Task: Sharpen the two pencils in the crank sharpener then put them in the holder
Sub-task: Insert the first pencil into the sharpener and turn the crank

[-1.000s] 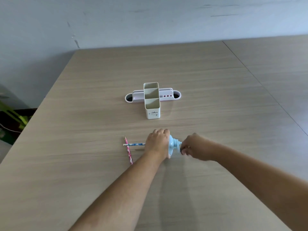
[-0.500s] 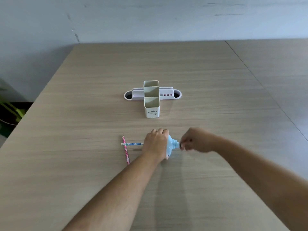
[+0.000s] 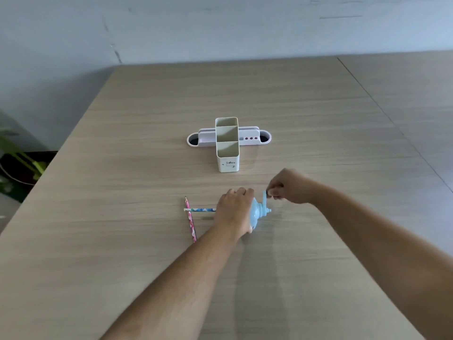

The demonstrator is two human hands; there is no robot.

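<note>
A light blue crank sharpener (image 3: 257, 212) stands on the wooden table (image 3: 147, 266). My left hand (image 3: 234, 212) clamps over its body from the left and hides most of it. A blue patterned pencil (image 3: 201, 210) sticks out to the left from under that hand, lying level. My right hand (image 3: 289, 186) pinches the crank handle (image 3: 265, 196), which points up and away. A pink patterned pencil (image 3: 190, 219) lies loose on the table, crossing the blue pencil's free end. The cream pencil holder (image 3: 228, 146) with three compartments stands farther back.
A white oblong tray (image 3: 252, 138) with end holes sits behind the holder, touching it. A seam (image 3: 392, 123) marks a second table on the right. The table's left edge drops to the floor, where a green plant (image 3: 22, 163) shows.
My right hand has swung the crank handle from low beside the sharpener up and away to the top of its turn. The left hand and both pencils have stayed put.
</note>
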